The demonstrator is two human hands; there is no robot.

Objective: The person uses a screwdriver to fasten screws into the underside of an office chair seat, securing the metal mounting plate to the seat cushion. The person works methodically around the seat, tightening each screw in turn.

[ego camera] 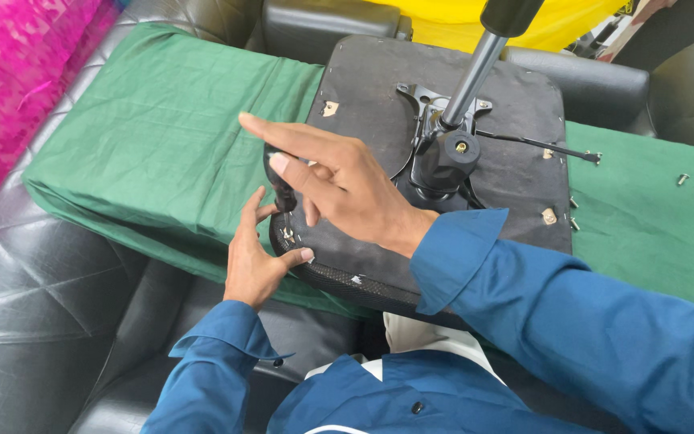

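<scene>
Black leather sofa (50, 305) fills the frame, w/ a green cloth (154, 145) spread across it. Pink patterned fabric (18, 72) at far left, yellow fabric (540, 20) at top.

On the cloth lies an upturned office chair seat (516, 193), black underside up, near edge toward the person. Metal mounting plate w/ the gas lift column (471, 76) stands up from its middle, tilted toward top right; a thin lever rod (540, 145) runs off to the right. Bits of torn lining show pale on the underside.

Person wears blue sleeves (572, 321).

Right hand (339, 181) over the seat's left front corner: index finger stretched out straight to the left, thumb and other fingers curled round a dark screwdriver handle (281, 185) held upright, so grip closed on that handle. Left hand (255, 257) just below, at the seat's corner edge, thumb and fingertips touching the rim near the tool's tip; grip loose, not closed around anything.

Small: loose screws (683, 178) on the cloth at right, well apart from both hands; a few more beside the seat's right edge (573, 213).
</scene>
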